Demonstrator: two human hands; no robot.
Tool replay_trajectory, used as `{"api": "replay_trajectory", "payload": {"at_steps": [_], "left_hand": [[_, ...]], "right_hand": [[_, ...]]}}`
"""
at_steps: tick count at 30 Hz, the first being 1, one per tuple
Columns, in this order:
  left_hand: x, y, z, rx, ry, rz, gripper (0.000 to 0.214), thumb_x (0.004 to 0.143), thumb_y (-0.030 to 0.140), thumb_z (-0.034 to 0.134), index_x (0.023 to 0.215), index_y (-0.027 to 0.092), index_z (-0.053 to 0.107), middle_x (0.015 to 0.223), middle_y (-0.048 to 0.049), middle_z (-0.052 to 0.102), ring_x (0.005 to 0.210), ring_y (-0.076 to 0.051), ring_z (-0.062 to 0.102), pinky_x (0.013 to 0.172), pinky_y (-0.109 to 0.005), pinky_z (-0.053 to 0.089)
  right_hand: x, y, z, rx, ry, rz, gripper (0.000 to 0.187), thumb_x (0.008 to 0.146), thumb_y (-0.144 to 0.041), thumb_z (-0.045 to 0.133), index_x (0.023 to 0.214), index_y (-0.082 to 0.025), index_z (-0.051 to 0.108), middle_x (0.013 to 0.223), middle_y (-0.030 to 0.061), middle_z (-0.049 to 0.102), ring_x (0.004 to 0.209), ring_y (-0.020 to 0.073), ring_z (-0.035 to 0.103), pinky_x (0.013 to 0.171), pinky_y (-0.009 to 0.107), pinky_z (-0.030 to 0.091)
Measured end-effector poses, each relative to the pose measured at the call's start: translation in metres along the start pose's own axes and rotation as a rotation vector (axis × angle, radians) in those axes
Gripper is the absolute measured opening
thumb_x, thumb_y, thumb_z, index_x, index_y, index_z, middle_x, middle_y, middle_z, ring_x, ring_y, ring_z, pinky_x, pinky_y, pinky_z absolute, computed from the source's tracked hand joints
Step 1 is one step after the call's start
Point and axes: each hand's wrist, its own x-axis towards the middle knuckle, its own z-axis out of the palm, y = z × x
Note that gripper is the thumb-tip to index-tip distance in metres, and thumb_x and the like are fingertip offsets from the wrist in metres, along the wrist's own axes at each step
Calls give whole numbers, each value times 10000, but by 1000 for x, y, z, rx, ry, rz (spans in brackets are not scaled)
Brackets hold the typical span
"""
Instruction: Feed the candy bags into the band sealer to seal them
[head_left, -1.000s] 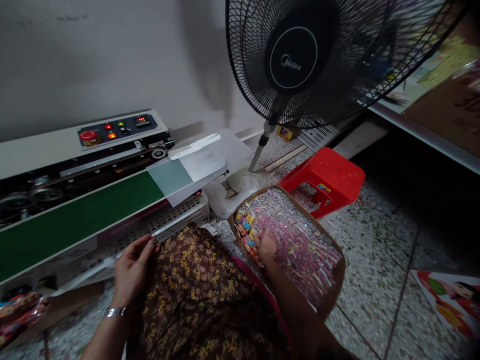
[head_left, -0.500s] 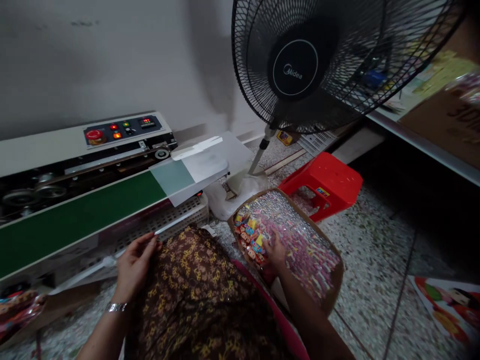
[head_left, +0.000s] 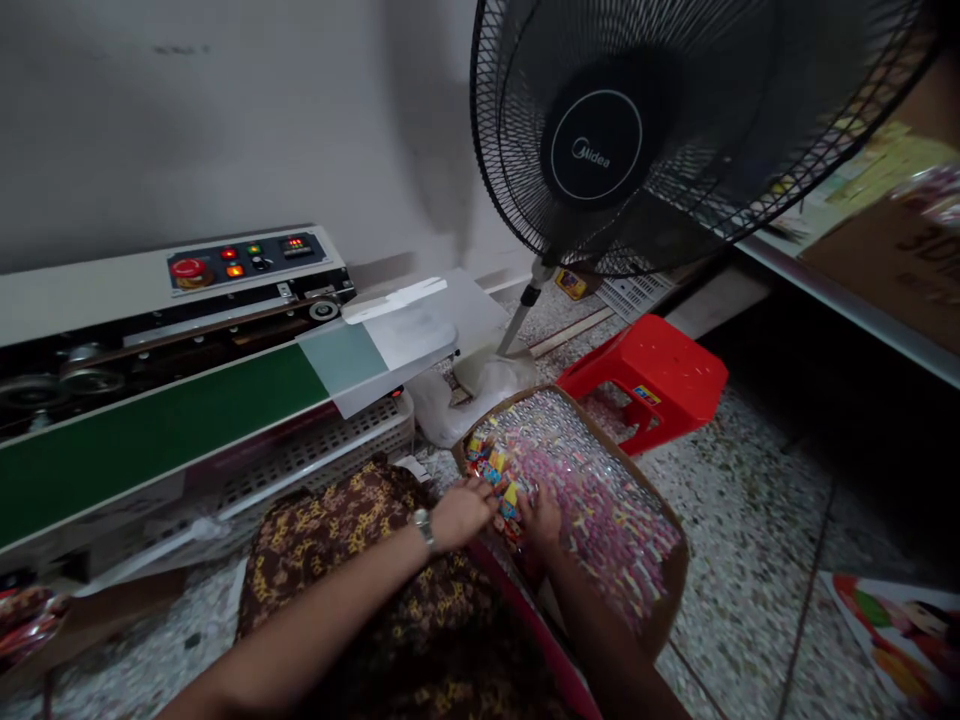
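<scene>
A cardboard box (head_left: pixel 670 590) on the floor holds many small pink and silver wrapped packets (head_left: pixel 600 490). At its near left corner lie colourful printed packs (head_left: pixel 495 470). My left hand (head_left: pixel 461 512) reaches across my lap to that corner, fingers curled onto the colourful packs. My right hand (head_left: pixel 541 520) is in the box beside it, fingers closed among the same packs. The two hands nearly touch. What exactly each holds is hidden by the fingers.
A band sealer with a green conveyor belt (head_left: pixel 150 430) and a lit control panel (head_left: pixel 240 262) runs along the wall at left. A black standing fan (head_left: pixel 637 140) towers behind the box. A red plastic stool (head_left: pixel 652 375) stands to the right; a white perforated crate (head_left: pixel 330 450) sits under the sealer.
My left hand has left the clear strip by my left knee and swung right across my lap to the box corner. My right hand stayed in the box, shifting slightly.
</scene>
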Motion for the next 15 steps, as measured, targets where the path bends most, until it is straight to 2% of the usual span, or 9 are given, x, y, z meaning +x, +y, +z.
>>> {"api": "replay_trajectory", "payload": {"at_steps": [3,6,11,15], "left_hand": [[46,-8,42,-82,-23,-52,184,655,72,575,716,205,687,976,-89,672,1020,-281,536,962,-448,284],[68,-24,68,-132,-68,-92,259,598,38,592,743,216,712,1053,-105,654,1085,-357,484,985,-547,173],[77,-42,90,-139,-151,-137,474,548,31,626,966,240,701,1229,-113,560,1225,-446,300,996,-613,7],[79,-47,99,-141,-162,-209,542,562,87,649,1078,253,651,1258,-115,532,1253,-457,233,983,-628,-41]], "right_hand": [[0,1,1,14,-14,-4,542,826,-455,358,1217,-92,452,1014,126,622,879,215,580,754,305,426],[3,3,2,36,-21,14,516,822,-442,360,1198,-106,466,1091,134,597,927,220,570,778,318,433],[5,-2,0,70,-27,69,502,819,-445,366,1168,-103,482,1011,136,621,862,229,581,742,330,445],[-2,-4,-13,123,16,72,499,824,-441,362,1174,-103,474,1016,138,615,895,246,579,750,341,443]]}}
